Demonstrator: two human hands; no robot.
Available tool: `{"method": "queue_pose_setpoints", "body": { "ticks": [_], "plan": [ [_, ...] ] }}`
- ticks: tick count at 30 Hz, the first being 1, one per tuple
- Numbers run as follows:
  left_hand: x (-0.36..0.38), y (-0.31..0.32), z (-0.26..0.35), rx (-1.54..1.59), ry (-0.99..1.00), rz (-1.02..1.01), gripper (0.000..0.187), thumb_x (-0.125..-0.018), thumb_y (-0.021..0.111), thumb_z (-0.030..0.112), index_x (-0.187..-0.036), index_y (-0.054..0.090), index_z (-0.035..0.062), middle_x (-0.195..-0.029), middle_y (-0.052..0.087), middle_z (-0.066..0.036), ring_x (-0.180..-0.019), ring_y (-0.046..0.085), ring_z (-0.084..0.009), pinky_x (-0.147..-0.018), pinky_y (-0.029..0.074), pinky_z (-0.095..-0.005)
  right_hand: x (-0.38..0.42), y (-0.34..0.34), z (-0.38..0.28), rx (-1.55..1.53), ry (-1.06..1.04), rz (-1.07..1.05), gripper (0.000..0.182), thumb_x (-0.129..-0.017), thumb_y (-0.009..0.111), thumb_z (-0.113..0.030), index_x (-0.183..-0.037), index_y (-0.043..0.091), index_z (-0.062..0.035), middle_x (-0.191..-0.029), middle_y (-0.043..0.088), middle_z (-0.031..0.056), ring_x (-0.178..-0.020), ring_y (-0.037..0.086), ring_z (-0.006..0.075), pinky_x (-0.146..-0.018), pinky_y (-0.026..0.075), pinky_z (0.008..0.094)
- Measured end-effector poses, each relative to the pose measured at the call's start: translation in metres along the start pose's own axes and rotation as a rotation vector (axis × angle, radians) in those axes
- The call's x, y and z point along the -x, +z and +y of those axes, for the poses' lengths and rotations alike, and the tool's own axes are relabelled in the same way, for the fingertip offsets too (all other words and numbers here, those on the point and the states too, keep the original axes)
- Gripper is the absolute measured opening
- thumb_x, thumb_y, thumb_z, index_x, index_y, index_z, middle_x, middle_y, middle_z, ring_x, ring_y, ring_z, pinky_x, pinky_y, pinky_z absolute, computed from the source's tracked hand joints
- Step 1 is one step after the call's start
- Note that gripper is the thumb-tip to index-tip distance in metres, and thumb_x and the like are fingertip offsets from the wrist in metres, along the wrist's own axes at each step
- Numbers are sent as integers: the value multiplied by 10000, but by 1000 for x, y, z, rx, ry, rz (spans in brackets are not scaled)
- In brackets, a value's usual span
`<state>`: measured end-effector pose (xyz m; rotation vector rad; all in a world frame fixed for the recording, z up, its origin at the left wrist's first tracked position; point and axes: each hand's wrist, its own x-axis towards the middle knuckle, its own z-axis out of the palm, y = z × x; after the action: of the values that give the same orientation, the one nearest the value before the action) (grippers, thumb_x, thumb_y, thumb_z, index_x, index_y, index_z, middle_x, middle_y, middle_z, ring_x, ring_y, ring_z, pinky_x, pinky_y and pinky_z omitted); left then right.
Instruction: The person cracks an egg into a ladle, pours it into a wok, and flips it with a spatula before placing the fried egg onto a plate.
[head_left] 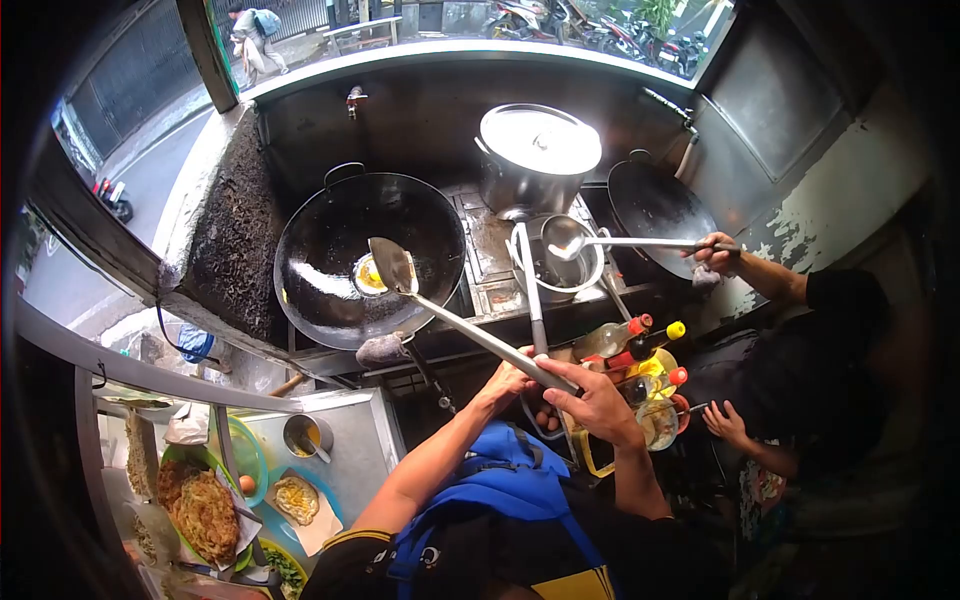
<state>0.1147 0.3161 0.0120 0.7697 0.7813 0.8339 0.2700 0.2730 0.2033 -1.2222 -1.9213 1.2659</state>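
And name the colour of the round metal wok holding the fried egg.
The wok is black; head view shows it.

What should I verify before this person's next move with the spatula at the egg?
1. Right hand around the handle of the spatula: ok.
2. Left hand gripping that handle too: cannot tell; it is close by.
3. Egg inside the wok: ok.
4. Spatula blade under the egg: cannot tell; they overlap in view.
5. Egg's underside cooked: cannot tell; hidden.
6. Co-worker's ladle apart from the spatula: ok.
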Motion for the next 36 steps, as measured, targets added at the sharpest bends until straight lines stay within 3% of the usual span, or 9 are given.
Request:
{"method": "queue_pose_setpoints", "body": {
  "ticks": [2,4,9,11,12,16,24,31,36],
  "plan": [
    [3,8,-2,-7,61,1,631,-868,701,198,-1414,420,54,-1103,614,-39,-954,593,-98,-785,495,-246,3,-3,-11,-22,153,-40,453,-924,668,-107,-1355,553,-28,-1091,687,91,-970,634,115,-846,511,275],
    [3,21,-7,137,125,26,434,-953,635,219,-1307,461,38,-935,601,-3,-717,538,-58,-610,444,-198,5,-7,-15,-12,138,-7,451,-919,671,-104,-1349,559,-28,-1106,683,96,-980,634,121,-853,508,276],
    [-9,27,-12,107,41,17,500,-952,651,335,-1334,478,64,-996,644,-30,-792,610,-90,-649,477,-208,22,-32,-17,186,10,131,440,-901,678,-97,-1325,577,-37,-1109,671,114,-979,640,152,-842,505,290],
    [-7,24,-8,75,24,32,528,-950,650,367,-1341,475,58,-1015,651,-33,-796,612,-89,-657,482,-215,31,-44,-29,334,3,288,409,-899,686,-151,-1292,609,-69,-996,655,152,-867,650,243,-680,518,335],
    [-8,23,-9,64,19,41,538,-949,648,378,-1344,472,58,-1025,654,-34,-792,611,-87,-658,482,-216,34,-49,-30,422,-4,339,387,-900,675,-146,-1274,613,-67,-971,645,167,-850,645,301,-706,506,387],
    [-9,20,-9,24,10,56,581,-946,644,407,-1365,454,51,-1065,660,-38,-780,608,-79,-652,478,-213,30,-67,-27,686,95,443,392,-875,667,-116,-1259,603,-68,-939,625,183,-869,631,381,-753,483,470],
    [4,17,-2,-49,-3,86,759,-926,665,428,-1484,325,42,-1148,648,-59,-882,611,-119,-708,465,-235,-42,-103,48,1036,161,299,358,-840,694,-182,-1193,646,-160,-1025,659,169,-955,631,392,-821,517,491],
    [49,-13,-8,-127,-62,122,732,-925,663,443,-1470,360,61,-1239,615,-87,-930,607,-121,-754,466,-248,-67,-105,64,1095,135,230,322,-842,682,-169,-1163,668,-159,-999,678,169,-937,660,376,-813,535,482],
    [89,-17,1,-238,-101,177,659,-925,666,428,-1400,458,22,-1283,597,-138,-1116,602,-203,-959,478,-333,-74,-101,64,1099,150,247,268,-860,631,-155,-1122,690,-152,-972,688,177,-905,674,379,-790,544,489]
  ]
}}
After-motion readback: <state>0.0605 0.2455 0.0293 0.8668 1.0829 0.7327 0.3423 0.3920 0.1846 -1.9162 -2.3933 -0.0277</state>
